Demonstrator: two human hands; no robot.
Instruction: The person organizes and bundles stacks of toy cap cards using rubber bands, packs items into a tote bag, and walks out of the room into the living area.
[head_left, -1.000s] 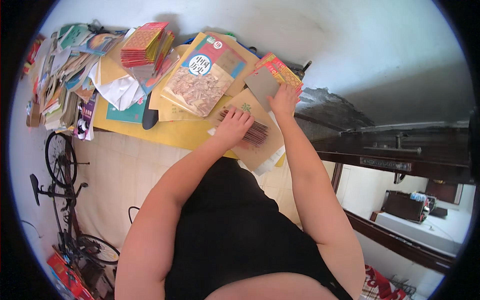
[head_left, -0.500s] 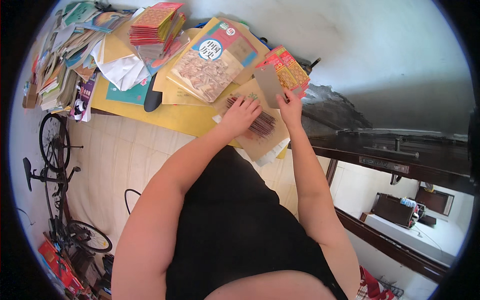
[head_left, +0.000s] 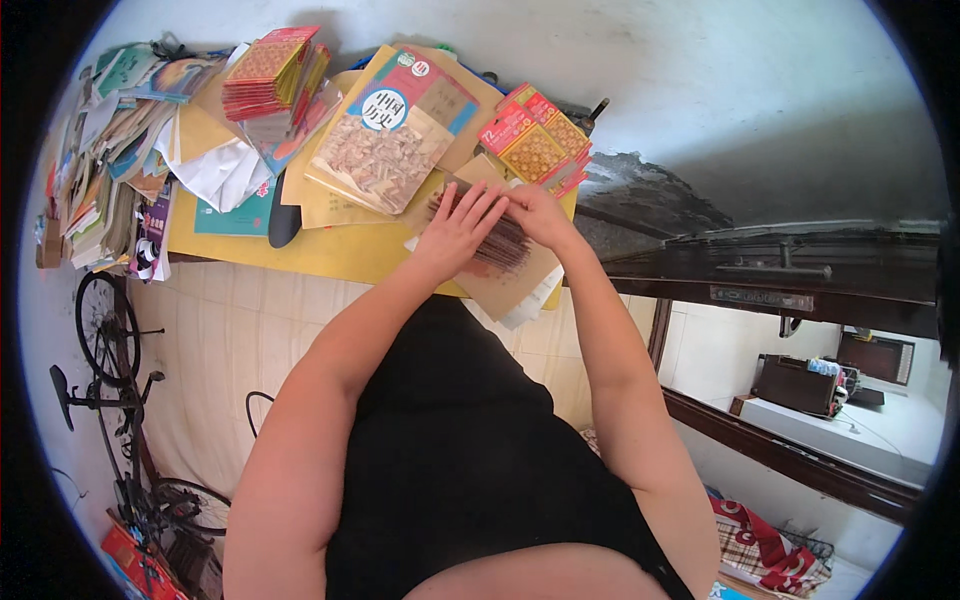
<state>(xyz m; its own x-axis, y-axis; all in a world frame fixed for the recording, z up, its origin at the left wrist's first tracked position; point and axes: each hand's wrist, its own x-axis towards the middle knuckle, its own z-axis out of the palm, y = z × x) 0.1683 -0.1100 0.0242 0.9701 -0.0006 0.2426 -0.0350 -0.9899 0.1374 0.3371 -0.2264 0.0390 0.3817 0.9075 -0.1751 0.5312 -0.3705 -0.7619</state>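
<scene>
A row of thin dark-red sticks or edges (head_left: 508, 250), too fine to name, lies on a tan paper booklet (head_left: 503, 291) near the table's front edge. My left hand (head_left: 455, 235) rests flat over it, fingers stretched out. Beneath those fingers shows part of a grey-brown card (head_left: 457, 188). My right hand (head_left: 540, 216) is closed in a pinch beside the left fingertips, at the card's right side; the fingers hide most of what they grip. Just beyond it lie red-and-gold packets (head_left: 540, 140).
A history textbook (head_left: 385, 145) lies on brown envelopes behind my left hand. Farther left are a stack of red-and-gold packets (head_left: 270, 75), crumpled white paper (head_left: 215, 172) and piled books (head_left: 100, 190). The yellow table (head_left: 225, 246) meets the wall; a bicycle (head_left: 105, 380) stands at left.
My right hand has moved left from the red packets, bringing the grey-brown card over to my left hand. My left hand has flattened, its fingers straighter. The whole view has shifted slightly.
</scene>
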